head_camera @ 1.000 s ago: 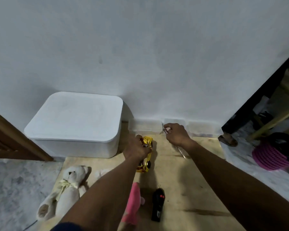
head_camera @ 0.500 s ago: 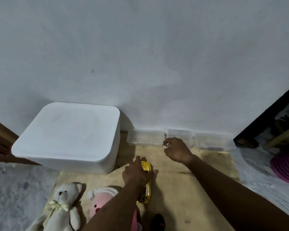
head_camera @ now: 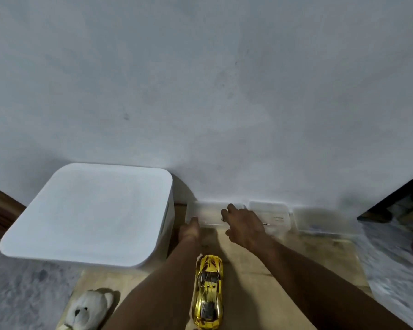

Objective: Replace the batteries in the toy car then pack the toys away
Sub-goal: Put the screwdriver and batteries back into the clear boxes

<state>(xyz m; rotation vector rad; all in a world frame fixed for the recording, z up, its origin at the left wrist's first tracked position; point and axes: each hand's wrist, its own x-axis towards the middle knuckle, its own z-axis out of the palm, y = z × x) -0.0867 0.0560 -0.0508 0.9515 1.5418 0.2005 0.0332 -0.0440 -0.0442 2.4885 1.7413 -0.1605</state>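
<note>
The shiny yellow toy car (head_camera: 208, 291) lies on the wooden board (head_camera: 260, 270), free of both hands, nose toward the wall. My left hand (head_camera: 190, 228) reaches past it and touches the front left corner of a small clear container (head_camera: 207, 214) by the wall; its fingers are blurred. My right hand (head_camera: 244, 225) hovers over the same container's right end, fingers closed on a thin metal screwdriver (head_camera: 266, 224) whose tip sticks out to the right.
A large white lidded bin (head_camera: 93, 215) stands at the left against the wall. Two more clear containers (head_camera: 269, 213) (head_camera: 319, 221) line the wall to the right. A white teddy bear (head_camera: 88, 310) lies at the bottom left.
My left hand let go of the car and moved forward to the clear container. My right hand shifted left with the screwdriver. The view tilted up and closer to the wall.
</note>
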